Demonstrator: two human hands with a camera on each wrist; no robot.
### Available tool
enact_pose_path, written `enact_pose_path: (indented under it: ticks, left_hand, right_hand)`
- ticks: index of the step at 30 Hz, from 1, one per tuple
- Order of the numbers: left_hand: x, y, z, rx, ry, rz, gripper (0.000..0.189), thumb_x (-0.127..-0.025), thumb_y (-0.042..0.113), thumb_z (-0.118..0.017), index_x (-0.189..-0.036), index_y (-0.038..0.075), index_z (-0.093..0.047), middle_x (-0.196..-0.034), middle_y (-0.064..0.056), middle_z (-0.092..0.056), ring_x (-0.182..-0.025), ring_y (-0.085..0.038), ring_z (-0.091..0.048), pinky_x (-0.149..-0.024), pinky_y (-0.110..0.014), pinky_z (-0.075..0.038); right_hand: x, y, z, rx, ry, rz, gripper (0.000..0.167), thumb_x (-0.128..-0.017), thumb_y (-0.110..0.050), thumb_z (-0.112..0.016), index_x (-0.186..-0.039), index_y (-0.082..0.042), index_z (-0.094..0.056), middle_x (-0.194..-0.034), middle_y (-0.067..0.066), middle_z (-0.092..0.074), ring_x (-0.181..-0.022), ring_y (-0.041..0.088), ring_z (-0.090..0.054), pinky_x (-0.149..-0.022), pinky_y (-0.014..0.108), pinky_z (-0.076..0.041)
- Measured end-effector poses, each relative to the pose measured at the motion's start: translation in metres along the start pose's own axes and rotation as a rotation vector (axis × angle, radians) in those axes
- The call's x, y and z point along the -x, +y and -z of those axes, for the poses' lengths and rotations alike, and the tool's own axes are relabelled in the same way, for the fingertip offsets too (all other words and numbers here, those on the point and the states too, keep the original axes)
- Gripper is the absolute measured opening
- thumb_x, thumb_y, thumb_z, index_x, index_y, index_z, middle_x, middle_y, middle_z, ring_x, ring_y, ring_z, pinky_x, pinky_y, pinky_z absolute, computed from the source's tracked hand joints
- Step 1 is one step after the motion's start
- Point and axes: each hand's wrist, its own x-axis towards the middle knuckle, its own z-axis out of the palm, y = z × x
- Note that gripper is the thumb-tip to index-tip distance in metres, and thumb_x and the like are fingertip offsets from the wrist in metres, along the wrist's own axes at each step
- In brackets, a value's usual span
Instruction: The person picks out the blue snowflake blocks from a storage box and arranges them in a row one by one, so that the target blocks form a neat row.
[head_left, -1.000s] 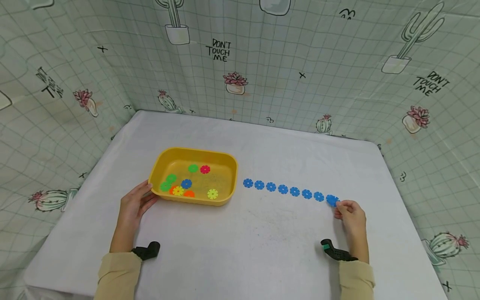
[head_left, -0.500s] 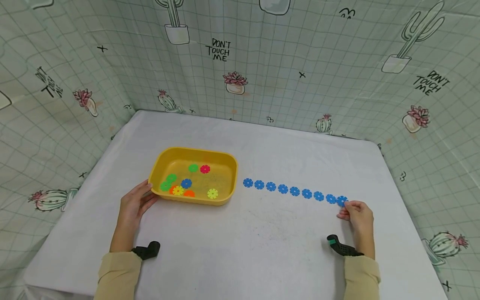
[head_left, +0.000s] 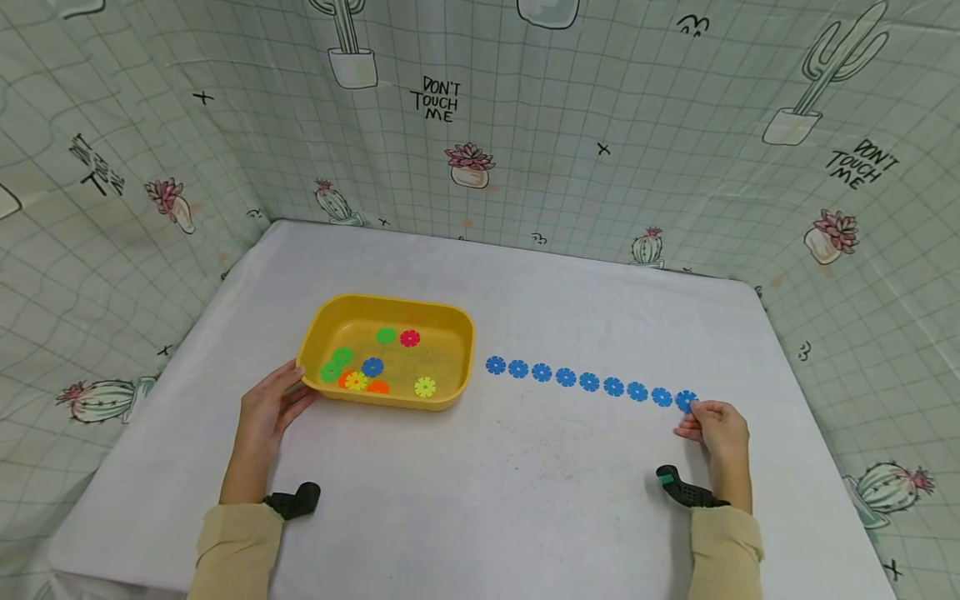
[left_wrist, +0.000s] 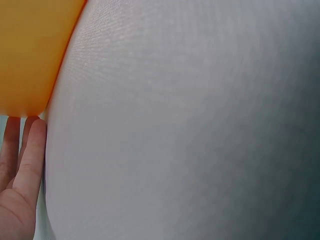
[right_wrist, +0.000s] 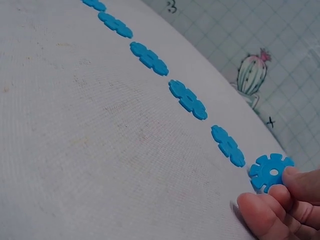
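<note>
In the head view, my left hand [head_left: 262, 410] holds the near left corner of a yellow plastic tray [head_left: 448, 398], with one digit over the rim. The left wrist view shows straight fingers [left_wrist: 29, 160] meeting the tray's outer wall [left_wrist: 32, 60]. Over on the right, my right hand [head_left: 718, 433] pinches a blue notched disc [right_wrist: 267, 172] between thumb and fingers. In the right wrist view that disc stands tilted, its face to the camera. It is at the right end of a row of flat blue discs [head_left: 589, 382] on the white tabletop.
Inside the tray lie several loose discs, among them a blue disc [head_left: 372, 367], a pink disc [head_left: 410, 338] and a yellow-green disc [head_left: 425, 387], plus green and orange ones. A cactus-print cloth [head_left: 540, 183] hangs behind and beside the table [head_left: 525, 517].
My right hand has shifted right with the blue disc, off the flat disc it overlapped, to the row's end. The left hand and tray have stayed put.
</note>
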Motion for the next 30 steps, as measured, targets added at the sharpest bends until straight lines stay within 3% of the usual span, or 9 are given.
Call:
enact_pose_path:
  ticks: [13, 30]
  left_hand:
    - [-0.002, -0.002, 0.000, -0.012, 0.004, -0.011, 0.068, -0.082, 0.036, -0.069, -0.141, 0.014, -0.042, -0.094, 0.013, -0.060, -0.081, -0.003, -0.062, -0.078, -0.016, -0.054]
    - [-0.002, -0.002, 0.000, 0.002, 0.004, -0.010, 0.067, -0.083, 0.034, -0.069, -0.141, 0.013, -0.042, -0.092, 0.014, -0.061, -0.079, -0.003, -0.063, -0.078, -0.017, -0.054]
  right_hand:
    - [-0.006, -0.001, -0.001, 0.125, 0.022, 0.017, 0.016, -0.098, -0.020, -0.044, -0.101, -0.004, -0.045, -0.063, -0.003, -0.056, -0.051, 0.010, -0.062, -0.054, 0.025, -0.057]
    - [-0.010, -0.005, 0.004, 0.106, -0.010, -0.045, 0.025, -0.097, -0.019, -0.047, -0.105, 0.004, -0.050, -0.055, -0.003, -0.060, -0.049, 0.010, -0.063, -0.053, 0.025, -0.057]
